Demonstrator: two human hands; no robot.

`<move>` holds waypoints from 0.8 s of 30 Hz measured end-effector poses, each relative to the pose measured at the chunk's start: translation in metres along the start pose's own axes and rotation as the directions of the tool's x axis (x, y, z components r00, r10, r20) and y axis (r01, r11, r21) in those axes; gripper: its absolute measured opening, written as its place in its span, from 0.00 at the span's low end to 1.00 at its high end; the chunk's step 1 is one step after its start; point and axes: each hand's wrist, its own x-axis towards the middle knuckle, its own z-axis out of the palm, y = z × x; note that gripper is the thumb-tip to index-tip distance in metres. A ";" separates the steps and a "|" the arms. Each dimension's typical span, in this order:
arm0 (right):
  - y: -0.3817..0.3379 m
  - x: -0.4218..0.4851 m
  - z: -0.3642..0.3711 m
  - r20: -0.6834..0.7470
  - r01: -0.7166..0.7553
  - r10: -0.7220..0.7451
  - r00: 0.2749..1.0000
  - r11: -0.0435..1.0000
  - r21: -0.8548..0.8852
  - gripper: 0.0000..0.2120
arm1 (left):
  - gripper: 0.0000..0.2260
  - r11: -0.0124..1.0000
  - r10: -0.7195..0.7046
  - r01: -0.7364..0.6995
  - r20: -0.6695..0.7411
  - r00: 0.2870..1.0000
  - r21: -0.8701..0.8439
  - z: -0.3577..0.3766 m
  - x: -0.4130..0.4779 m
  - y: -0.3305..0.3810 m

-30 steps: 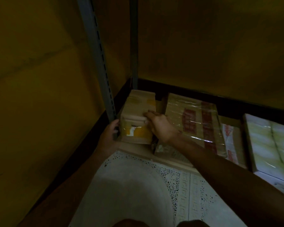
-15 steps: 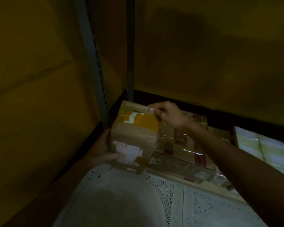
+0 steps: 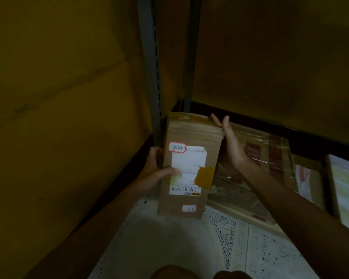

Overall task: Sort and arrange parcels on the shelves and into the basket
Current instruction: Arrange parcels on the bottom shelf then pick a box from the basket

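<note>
A dim mustard-yellow wall (image 3: 58,117) fills the left and back, with a grey slotted metal shelf upright (image 3: 149,67) standing in its corner. Below lies a white floor with a speckled black pattern (image 3: 260,248). On the low shelf sits a wide flat parcel wrapped in clear film with red printing (image 3: 266,150), and a pale whitish parcel (image 3: 345,188) lies at the far right. A tall brown cardboard parcel (image 3: 191,135) is held upright in the air in front of the shelf's left corner, just beside the upright. The left hand (image 3: 155,170) grips its left edge, thumb across the front and fingers curled behind. The right hand (image 3: 230,146) lies flat against its upper right side, fingers straight. The front carries a white shipping label (image 3: 187,164), a yellow-brown tape patch (image 3: 204,176) and a small red-bordered sticker (image 3: 177,147).
</note>
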 end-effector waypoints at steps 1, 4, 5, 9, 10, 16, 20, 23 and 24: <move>0.002 0.000 -0.002 0.012 -0.019 0.018 1.000 0.999 0.038 0.60 | 0.31 1.000 -0.004 0.004 0.002 1.000 -0.007 0.000 0.000 0.000; 0.005 0.000 -0.005 0.039 -0.054 0.050 0.998 0.995 0.089 0.59 | 0.32 0.997 0.002 -0.002 -0.006 1.000 -0.071 -0.002 0.000 0.003; 0.003 -0.002 -0.006 0.051 -0.051 0.048 0.998 0.996 0.078 0.57 | 0.30 0.994 0.008 -0.011 -0.027 1.000 -0.104 -0.002 0.001 0.007; -0.015 -0.005 0.000 -0.061 0.007 -0.004 0.998 0.999 0.040 0.35 | 0.33 0.994 0.075 -0.083 -0.115 0.991 -0.065 0.012 0.019 0.041; -0.023 -0.007 -0.001 -0.137 0.039 -0.035 0.990 0.999 0.024 0.31 | 0.37 0.995 0.102 -0.103 -0.130 0.986 -0.005 0.019 0.027 0.054; -0.068 -0.042 -0.064 -0.527 0.140 -0.068 0.847 0.985 0.099 0.19 | 0.44 0.967 0.209 -0.233 0.205 0.956 0.104 0.075 0.049 0.118; -0.078 -0.105 -0.121 -0.657 0.080 -0.012 0.754 0.994 0.074 0.18 | 0.44 0.929 0.225 -0.336 0.486 0.844 0.153 0.143 0.012 0.119; -0.083 -0.156 -0.161 -0.710 0.088 -0.044 0.703 0.996 0.025 0.19 | 0.38 0.936 0.257 -0.342 0.504 0.824 0.082 0.199 -0.014 0.123; -0.086 -0.173 -0.174 -0.718 0.103 -0.062 0.693 0.995 0.014 0.19 | 0.35 0.932 0.278 -0.356 0.500 0.820 0.064 0.219 -0.021 0.124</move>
